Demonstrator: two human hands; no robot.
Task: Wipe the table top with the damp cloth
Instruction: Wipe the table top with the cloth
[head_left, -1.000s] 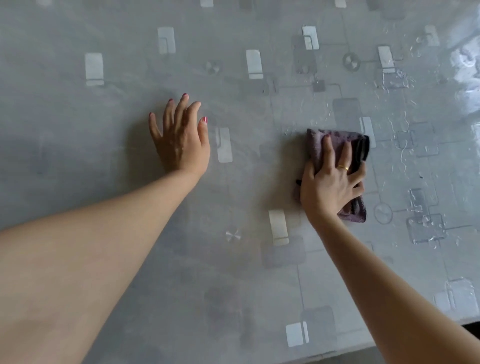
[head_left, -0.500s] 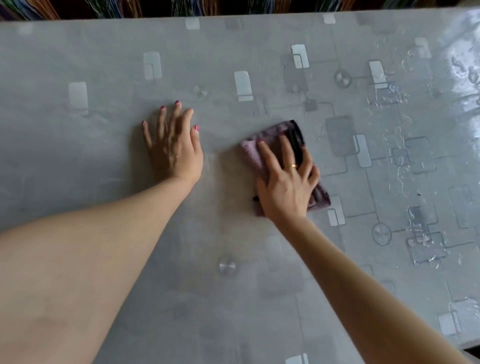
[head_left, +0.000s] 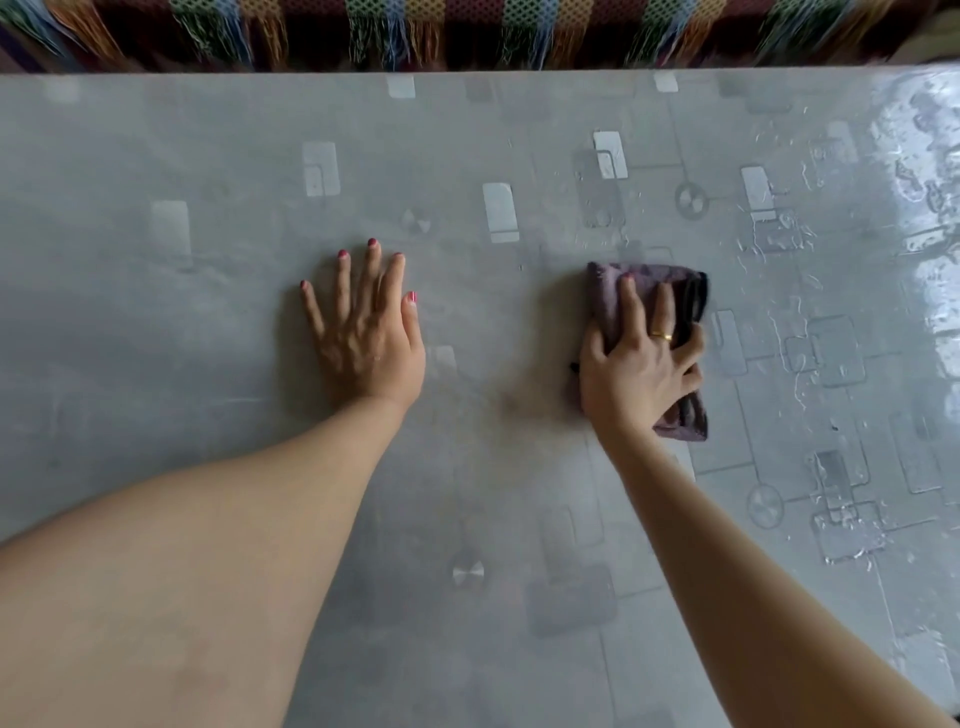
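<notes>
The table top (head_left: 218, 322) is grey with a pattern of pale rectangles and circles, glossy and streaked with water on its right side. A folded purple damp cloth (head_left: 610, 291) lies flat on the table right of centre. My right hand (head_left: 636, 364), wearing a gold ring, presses down on the cloth, fingers curled over it. My left hand (head_left: 366, 332) rests flat on the table to the left of the cloth, fingers spread, holding nothing.
A multicoloured fringed fabric (head_left: 467, 31) runs along behind the table's far edge. The table's near right edge (head_left: 935, 701) shows at the bottom right corner. Wet streaks (head_left: 914, 171) glisten at the far right.
My right hand slid the cloth left toward my left hand, then back to the right. The view tilted up, revealing the far edge and the fringed fabric. My left hand stayed planted.
</notes>
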